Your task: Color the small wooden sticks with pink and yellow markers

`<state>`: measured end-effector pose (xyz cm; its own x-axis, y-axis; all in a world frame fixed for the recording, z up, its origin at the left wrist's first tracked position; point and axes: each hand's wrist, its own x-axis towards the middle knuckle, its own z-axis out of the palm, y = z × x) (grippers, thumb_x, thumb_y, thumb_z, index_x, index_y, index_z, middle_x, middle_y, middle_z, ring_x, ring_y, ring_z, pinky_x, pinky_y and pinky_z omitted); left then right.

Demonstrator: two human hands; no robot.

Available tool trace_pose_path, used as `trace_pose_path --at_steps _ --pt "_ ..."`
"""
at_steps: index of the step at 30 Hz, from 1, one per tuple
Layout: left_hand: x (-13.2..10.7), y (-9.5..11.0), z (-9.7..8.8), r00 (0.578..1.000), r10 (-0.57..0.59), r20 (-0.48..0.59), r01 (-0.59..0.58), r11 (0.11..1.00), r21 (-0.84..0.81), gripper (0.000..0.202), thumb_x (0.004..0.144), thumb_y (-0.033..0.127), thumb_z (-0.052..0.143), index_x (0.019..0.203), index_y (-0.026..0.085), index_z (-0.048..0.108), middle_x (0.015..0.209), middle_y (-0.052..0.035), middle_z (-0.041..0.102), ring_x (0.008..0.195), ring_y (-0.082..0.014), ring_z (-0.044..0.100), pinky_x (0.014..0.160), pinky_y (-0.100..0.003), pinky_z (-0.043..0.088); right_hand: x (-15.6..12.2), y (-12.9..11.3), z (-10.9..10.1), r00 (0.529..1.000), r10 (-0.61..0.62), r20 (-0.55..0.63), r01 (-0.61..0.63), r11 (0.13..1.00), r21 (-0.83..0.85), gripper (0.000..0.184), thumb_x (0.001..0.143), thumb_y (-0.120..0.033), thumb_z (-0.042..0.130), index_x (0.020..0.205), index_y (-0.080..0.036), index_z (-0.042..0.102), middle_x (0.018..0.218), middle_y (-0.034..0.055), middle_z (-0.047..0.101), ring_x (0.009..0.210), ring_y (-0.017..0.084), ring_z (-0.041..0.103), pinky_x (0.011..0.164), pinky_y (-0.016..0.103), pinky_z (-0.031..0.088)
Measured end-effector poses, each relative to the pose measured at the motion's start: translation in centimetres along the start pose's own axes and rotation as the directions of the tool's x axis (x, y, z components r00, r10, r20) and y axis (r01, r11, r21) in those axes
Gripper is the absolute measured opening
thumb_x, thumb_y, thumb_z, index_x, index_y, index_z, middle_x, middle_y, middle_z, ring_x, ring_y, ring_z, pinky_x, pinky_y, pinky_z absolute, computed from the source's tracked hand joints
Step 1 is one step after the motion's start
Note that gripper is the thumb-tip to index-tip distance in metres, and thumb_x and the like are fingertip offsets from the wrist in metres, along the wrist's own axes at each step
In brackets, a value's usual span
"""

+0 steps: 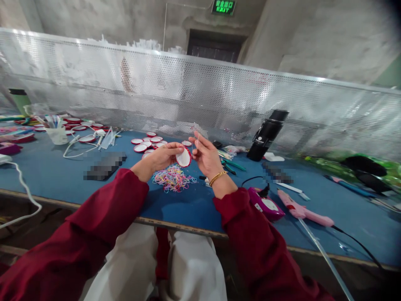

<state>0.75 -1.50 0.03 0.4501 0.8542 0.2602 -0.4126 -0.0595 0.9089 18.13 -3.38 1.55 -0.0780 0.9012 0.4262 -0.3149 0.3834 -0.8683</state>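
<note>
Holding red-rimmed disc (pixel 184 157) in L hand (pixel 165 155), pinching thin pale strand (pixel 197 142) w/ R hand (pixel 206 156), nr band pile (pixel 173 179).

- You sit at a workshop's blue bench (pixel 184 207).
- To your right lies a pink glue gun (pixel 310 215).
- Red-rimmed discs (pixel 140 148) lie batched before you.
- You face a bare concrete wall (pixel 138 21) and a lit exit sign (pixel 223 7).

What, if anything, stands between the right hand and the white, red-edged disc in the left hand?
Nothing visible: the right hand is just beside the disc, which the left hand holds. Whether right hand and disc touch is unclear.
</note>
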Motion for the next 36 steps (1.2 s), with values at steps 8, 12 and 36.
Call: trace_pose_path --at_steps 8,12,36 --pt "0.7 0.0 -0.4 0.896 0.128 -0.425 0.006 0.954 0.301 0.011 0.079 0.021 0.065 0.081 0.016 0.055 0.060 0.0035 0.054 0.044 -0.0052 0.046 0.042 -0.017 0.035 -0.6 0.4 0.0 0.906 -0.286 0.312 0.422 0.570 -0.705 0.070 0.062 -0.044 0.078 0.123 -0.024 0.052 0.122 0.0094 0.058 0.108 0.025 0.058 0.095 0.045 0.046" --pt "0.6 0.3 -0.2 0.911 0.143 -0.386 0.008 0.932 0.363 0.009 0.077 0.017 0.065 0.083 0.016 0.059 0.064 0.0023 0.058 0.050 -0.0073 0.053 0.051 -0.021 0.046 -0.8 0.8 0.3 0.871 -0.317 0.376 0.474 0.338 -0.813 0.080 0.063 -0.050 0.076 0.130 -0.022 0.044 0.134 0.0124 0.051 0.124 0.031 0.047 0.105 0.051 0.033" --pt "-0.3 0.8 0.8 0.964 0.118 -0.240 -0.002 0.901 0.433 0.006 0.071 0.014 0.068 0.074 0.015 0.063 0.066 -0.0005 0.062 0.055 -0.0096 0.056 0.053 -0.023 0.046 -0.8 1.4 0.1 0.885 -0.241 0.399 0.456 0.269 -0.848 0.074 0.059 -0.051 0.077 0.121 -0.024 0.048 0.121 0.0102 0.058 0.111 0.031 0.053 0.095 0.047 0.035"
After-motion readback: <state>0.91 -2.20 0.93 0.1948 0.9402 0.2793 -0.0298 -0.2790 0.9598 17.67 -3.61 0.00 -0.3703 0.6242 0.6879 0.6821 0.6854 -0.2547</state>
